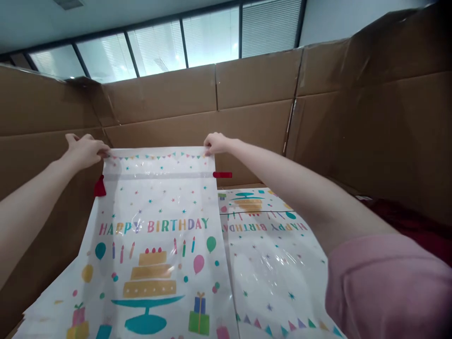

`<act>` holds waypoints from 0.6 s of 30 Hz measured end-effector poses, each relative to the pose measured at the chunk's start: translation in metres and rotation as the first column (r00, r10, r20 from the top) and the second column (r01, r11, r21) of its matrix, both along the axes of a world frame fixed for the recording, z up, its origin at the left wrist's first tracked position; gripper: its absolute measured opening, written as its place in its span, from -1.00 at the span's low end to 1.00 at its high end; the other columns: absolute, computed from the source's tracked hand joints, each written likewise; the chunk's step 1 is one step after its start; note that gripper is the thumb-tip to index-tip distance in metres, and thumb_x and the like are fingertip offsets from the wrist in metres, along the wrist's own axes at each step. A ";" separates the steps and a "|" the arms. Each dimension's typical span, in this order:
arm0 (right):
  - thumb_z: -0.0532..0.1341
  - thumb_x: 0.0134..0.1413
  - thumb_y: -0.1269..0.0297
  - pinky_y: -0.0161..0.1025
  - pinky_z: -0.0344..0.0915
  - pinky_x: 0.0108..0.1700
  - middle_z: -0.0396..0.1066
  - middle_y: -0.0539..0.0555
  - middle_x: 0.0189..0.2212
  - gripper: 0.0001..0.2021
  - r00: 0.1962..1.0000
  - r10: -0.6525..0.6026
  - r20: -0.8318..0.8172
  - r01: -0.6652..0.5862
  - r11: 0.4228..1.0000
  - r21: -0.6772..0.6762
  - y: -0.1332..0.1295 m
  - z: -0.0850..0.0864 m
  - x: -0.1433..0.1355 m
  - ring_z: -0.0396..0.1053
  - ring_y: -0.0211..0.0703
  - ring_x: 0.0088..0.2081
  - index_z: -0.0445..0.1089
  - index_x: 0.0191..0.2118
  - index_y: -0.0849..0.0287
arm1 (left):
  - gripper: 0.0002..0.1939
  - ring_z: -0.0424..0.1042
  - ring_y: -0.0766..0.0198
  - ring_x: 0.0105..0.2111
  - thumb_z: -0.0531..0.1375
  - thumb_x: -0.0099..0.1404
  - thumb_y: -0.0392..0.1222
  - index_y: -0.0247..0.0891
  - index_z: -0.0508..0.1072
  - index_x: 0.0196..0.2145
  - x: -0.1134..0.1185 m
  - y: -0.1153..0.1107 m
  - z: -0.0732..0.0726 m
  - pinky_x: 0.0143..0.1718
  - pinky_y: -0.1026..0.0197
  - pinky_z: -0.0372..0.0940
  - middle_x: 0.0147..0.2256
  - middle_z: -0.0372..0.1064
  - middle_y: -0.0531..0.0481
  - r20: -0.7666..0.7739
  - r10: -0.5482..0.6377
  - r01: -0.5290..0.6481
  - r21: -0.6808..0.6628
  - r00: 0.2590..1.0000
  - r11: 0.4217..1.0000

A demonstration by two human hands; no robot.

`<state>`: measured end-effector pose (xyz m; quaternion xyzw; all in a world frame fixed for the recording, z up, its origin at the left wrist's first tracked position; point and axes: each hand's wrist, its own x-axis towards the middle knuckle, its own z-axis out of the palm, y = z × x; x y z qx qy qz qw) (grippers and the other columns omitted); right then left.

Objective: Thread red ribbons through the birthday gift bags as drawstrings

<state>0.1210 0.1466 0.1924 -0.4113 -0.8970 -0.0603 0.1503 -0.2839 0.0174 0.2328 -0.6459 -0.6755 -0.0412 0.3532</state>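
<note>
My left hand [84, 149] pinches the top left corner of a white plastic gift bag [155, 197] printed with "HAPPY BIRTHDAY", a tiered cake, balloons and candles. The top right corner is pinched by my right hand [218, 143], so the upper edge stretches straight between both hands. A red ribbon [222, 174] sticks out at the bag's right side, and a red ribbon end [100, 186] hangs at its left. To the right lie similar printed bags [271, 263], turned upside down to me. The lower end of the held bag runs out of view.
Tall brown cardboard walls [169, 101] stand behind and at both sides. Dark red material [406, 221] lies at the right, partly hidden by my right arm. More white sheets [42, 310] are stacked at the lower left. Windows [212, 40] show above the cardboard.
</note>
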 end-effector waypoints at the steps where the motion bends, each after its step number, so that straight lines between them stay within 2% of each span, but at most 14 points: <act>1: 0.32 -0.12 0.28 -0.21 0.14 -0.19 0.38 0.06 -0.43 -0.87 1.000 0.014 0.004 -0.014 1.000 -0.028 0.012 -0.012 -0.009 0.31 -0.12 -0.25 0.43 -0.43 0.23 | -0.58 0.07 0.26 -0.17 -0.07 0.31 0.01 -0.27 0.49 -0.31 -0.009 0.012 -0.012 -0.03 -0.06 -0.21 -0.28 0.41 0.06 -0.012 0.050 -0.050 -0.044 0.999 0.998; 3: 0.31 -0.10 0.27 -0.23 0.14 -0.22 0.38 0.07 -0.42 -0.87 0.999 0.041 0.005 -0.041 0.995 -0.092 0.034 -0.036 -0.027 0.31 -0.12 -0.26 0.42 -0.43 0.22 | -0.72 0.06 0.26 -0.17 -0.03 0.31 -0.16 -0.23 0.48 -0.29 -0.024 0.032 -0.034 -0.02 -0.05 -0.20 -0.26 0.43 0.07 -0.035 0.124 -0.128 -0.110 0.992 0.986; 5: 0.30 -0.10 0.27 -0.25 0.14 -0.26 0.39 0.08 -0.41 -0.88 0.998 0.059 -0.005 -0.059 0.986 -0.155 0.053 -0.058 -0.042 0.31 -0.13 -0.27 0.42 -0.43 0.21 | -0.76 0.06 0.24 -0.16 -0.01 0.29 -0.26 -0.21 0.46 -0.29 -0.036 0.050 -0.055 -0.02 -0.06 -0.19 -0.25 0.43 0.07 -0.039 0.154 -0.158 -0.148 0.987 0.976; 9: 0.29 -0.10 0.30 -0.29 0.14 -0.35 0.38 0.06 -0.42 -0.90 0.996 0.086 -0.037 -0.092 0.968 -0.234 0.085 -0.093 -0.063 0.31 -0.18 -0.31 0.40 -0.46 0.21 | -0.76 0.06 0.19 -0.13 -0.01 0.29 -0.28 -0.20 0.45 -0.26 -0.052 0.077 -0.086 -0.02 -0.06 -0.16 -0.18 0.40 0.05 -0.032 0.162 -0.165 -0.171 0.986 0.971; 14: 0.30 -0.13 0.31 -0.32 0.13 -0.39 0.40 0.05 -0.41 -0.91 0.997 0.044 -0.068 -0.063 0.952 -0.300 0.109 -0.120 -0.078 0.31 -0.20 -0.33 0.42 -0.44 0.20 | -0.75 0.02 0.04 -0.03 0.01 0.30 -0.20 -0.23 0.49 -0.25 -0.059 0.100 -0.117 -0.03 -0.07 -0.10 -0.11 0.31 -0.09 -0.056 0.164 -0.169 -0.109 0.985 0.980; 18: 0.29 -0.13 0.33 -0.33 0.15 -0.38 0.43 0.08 -0.35 -0.89 0.997 -0.017 -0.076 -0.009 0.946 -0.325 0.116 -0.136 -0.086 0.34 -0.18 -0.30 0.45 -0.38 0.21 | -0.75 -0.01 -0.07 0.03 0.01 0.28 -0.22 -0.31 0.47 -0.25 -0.052 0.107 -0.142 -0.01 -0.13 -0.11 0.01 0.18 -0.17 -0.052 0.142 -0.143 -0.019 0.988 0.990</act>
